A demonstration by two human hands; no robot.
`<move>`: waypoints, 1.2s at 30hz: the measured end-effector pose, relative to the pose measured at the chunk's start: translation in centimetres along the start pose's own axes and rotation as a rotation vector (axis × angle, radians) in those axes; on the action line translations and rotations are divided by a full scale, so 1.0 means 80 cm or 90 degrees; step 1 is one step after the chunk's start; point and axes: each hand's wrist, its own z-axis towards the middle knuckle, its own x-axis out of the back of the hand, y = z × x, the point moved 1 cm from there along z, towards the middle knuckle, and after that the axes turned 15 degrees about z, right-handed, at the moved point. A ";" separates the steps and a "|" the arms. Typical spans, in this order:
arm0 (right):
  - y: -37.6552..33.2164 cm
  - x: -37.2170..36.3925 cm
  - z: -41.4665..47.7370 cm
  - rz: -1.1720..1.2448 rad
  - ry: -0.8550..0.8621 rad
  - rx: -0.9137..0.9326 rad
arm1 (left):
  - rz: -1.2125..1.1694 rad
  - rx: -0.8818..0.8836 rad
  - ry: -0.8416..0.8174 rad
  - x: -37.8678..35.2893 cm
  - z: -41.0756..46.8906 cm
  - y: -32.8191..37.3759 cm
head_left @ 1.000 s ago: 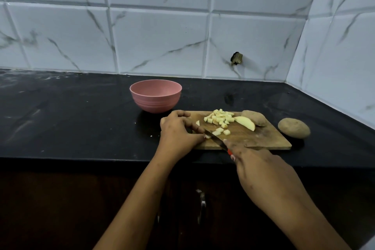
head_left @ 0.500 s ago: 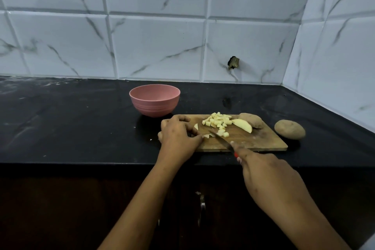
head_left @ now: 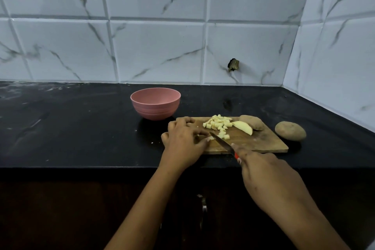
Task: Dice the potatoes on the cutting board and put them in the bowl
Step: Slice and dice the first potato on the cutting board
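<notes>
A wooden cutting board (head_left: 263,144) lies on the black counter. On it sit a pile of diced potato (head_left: 218,125), a pale potato wedge (head_left: 243,127) and an unpeeled potato piece (head_left: 252,122). My left hand (head_left: 185,140) pinches a small potato piece (head_left: 210,138) at the board's left end. My right hand (head_left: 267,176) grips a red-handled knife (head_left: 222,143), its blade tip against that piece. A pink bowl (head_left: 155,103) stands behind and to the left of the board; its inside looks empty.
A whole brown potato (head_left: 290,131) lies on the black counter (head_left: 71,128) just right of the board. Tiled walls close the back and right side. A dark cabinet front with a metal handle (head_left: 204,208) is below the counter edge.
The view has tilted up a little. The knife blade has shifted slightly along the small piece under my left fingers; both hands stay at the board's left front.
</notes>
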 end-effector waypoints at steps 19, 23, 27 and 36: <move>-0.004 0.005 -0.009 0.075 -0.049 0.030 | -0.026 0.102 0.065 -0.002 0.001 -0.005; 0.004 0.007 -0.001 0.031 -0.025 0.010 | -0.012 0.091 0.014 -0.002 0.001 -0.001; 0.016 0.004 0.019 0.029 0.019 -0.005 | -0.030 0.098 0.022 -0.002 0.001 -0.003; 0.006 -0.011 0.025 0.113 0.031 0.062 | -0.026 0.083 0.019 -0.002 0.001 -0.004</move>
